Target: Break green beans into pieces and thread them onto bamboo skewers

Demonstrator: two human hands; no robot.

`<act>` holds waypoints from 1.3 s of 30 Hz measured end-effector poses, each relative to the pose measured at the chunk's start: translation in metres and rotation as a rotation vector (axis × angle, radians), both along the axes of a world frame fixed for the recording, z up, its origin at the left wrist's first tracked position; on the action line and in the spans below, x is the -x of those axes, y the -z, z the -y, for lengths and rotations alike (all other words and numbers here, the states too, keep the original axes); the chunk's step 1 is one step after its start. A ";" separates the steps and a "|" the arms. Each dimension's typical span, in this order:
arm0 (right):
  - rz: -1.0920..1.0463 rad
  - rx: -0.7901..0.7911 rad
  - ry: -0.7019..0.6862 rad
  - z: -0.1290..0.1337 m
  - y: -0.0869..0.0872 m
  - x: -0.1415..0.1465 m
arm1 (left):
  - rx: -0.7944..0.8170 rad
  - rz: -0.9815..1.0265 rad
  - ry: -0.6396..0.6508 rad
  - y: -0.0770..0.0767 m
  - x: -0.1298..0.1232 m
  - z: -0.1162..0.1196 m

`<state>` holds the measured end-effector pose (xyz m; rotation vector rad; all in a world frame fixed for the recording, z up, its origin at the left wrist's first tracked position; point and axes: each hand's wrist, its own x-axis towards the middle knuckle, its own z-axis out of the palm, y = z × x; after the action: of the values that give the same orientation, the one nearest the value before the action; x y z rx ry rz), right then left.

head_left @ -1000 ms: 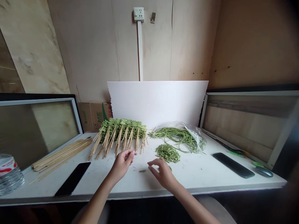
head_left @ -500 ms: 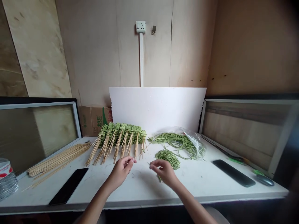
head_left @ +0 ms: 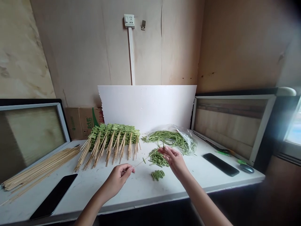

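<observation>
Head view: thin stick (head_left: 138,164) gripped by left hand (head_left: 122,176), bean piece (head_left: 144,160) stuck on it. Right hand (head_left: 172,159) held by bean pile (head_left: 158,159); its grip cannot be told. Bean row (head_left: 157,175) laid on white table (head_left: 131,196).

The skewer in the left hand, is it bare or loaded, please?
Loaded: a bean piece sits on the skewer, past the left hand.
</observation>
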<state>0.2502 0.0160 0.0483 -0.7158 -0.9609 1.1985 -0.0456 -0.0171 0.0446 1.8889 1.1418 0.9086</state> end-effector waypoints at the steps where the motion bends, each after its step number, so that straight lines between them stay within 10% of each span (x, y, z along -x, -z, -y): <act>1: -0.004 0.002 -0.004 0.000 0.000 0.000 | 0.004 -0.006 -0.001 0.000 0.000 0.000; 39: 0.235 -0.084 -0.029 0.015 0.013 0.029 | -0.054 -0.001 -0.030 0.002 -0.010 0.006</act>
<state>0.2209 0.0007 0.0355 -0.7899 -1.2126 1.1085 -0.0355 -0.0228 0.0428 1.9202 1.1602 0.9638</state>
